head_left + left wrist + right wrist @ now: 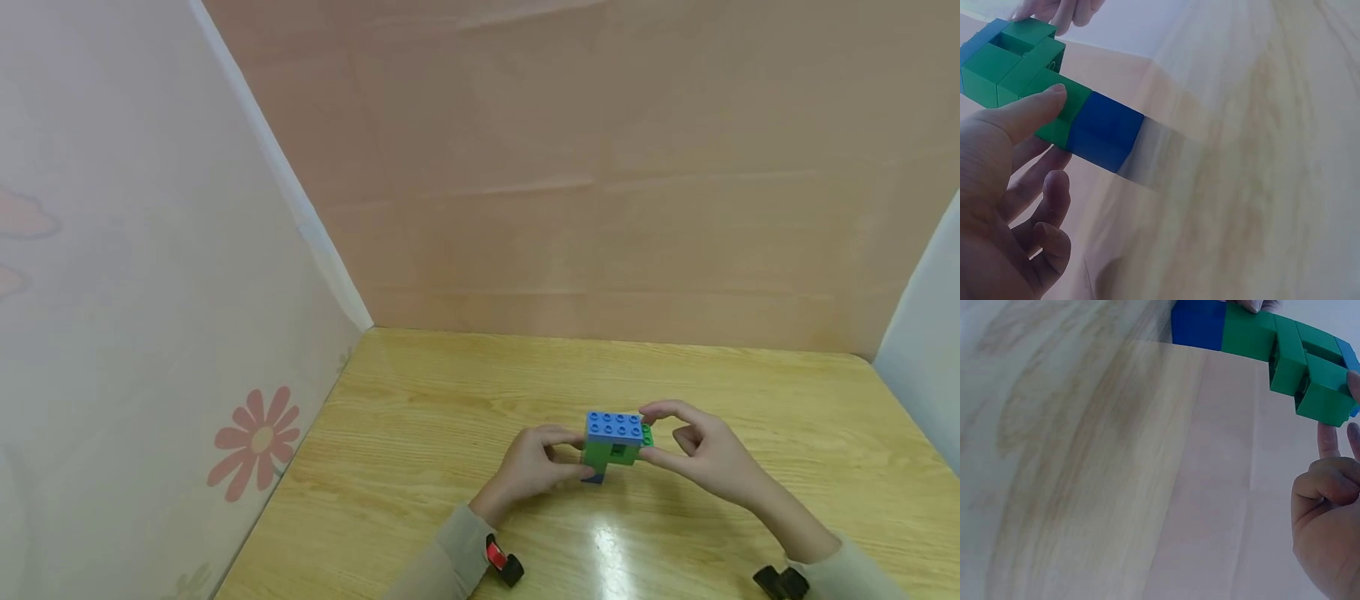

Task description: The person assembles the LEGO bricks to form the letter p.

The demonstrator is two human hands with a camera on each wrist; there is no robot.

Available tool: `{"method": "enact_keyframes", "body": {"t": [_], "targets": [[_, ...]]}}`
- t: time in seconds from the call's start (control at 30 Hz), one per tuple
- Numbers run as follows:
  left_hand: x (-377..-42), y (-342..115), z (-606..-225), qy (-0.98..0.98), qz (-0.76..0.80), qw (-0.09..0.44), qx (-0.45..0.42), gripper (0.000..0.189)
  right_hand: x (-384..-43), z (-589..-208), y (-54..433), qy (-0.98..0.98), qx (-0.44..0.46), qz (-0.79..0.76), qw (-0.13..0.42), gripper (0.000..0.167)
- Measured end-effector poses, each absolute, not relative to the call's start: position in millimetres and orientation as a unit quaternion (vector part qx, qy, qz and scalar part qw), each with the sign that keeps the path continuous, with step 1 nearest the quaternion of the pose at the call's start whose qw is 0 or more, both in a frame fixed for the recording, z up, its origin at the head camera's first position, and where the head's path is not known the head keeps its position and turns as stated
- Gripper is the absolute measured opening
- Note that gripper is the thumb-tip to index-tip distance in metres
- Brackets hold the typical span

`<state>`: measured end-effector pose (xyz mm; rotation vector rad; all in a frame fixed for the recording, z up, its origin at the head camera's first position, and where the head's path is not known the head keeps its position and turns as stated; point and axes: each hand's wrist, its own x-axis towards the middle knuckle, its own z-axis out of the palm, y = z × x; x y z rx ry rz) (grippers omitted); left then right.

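Observation:
A small toy-brick build stands on the table, with a light-blue studded brick [613,428] on top, green bricks [597,455] below and a dark-blue brick [1105,131] at its foot. My left hand [528,463] pinches the green column between thumb and fingers, just above that foot. On the opposite side, my right hand [711,454] has thumb and index finger on a green brick [1327,389] that juts out under the light-blue one. Its studs show beyond the right end in the head view. Part of the column is hidden behind the left thumb.
The wood-grain table [420,392] spreads around the build. A brownish sheet wall [600,208] rises behind it, and a pale wall with a pink flower print [261,438] borders the left side. Another pale wall [926,333] stands at the right.

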<state>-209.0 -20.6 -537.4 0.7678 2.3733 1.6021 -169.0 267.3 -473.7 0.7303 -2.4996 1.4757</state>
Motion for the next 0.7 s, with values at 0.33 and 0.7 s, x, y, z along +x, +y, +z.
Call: {"method": "enact_keyframes", "body": {"t": [0.33,0.7], "targets": [[-210,-22,-542,0.806,0.526,0.085,0.258,0.036,-164,-487,273,-0.828,0.239,0.500,0.088,0.047],[-208,-21,-535,0.777,0.557,0.119,0.268,0.025,-178,-482,268,-0.833,0.191,0.513,0.081,0.036]]}}
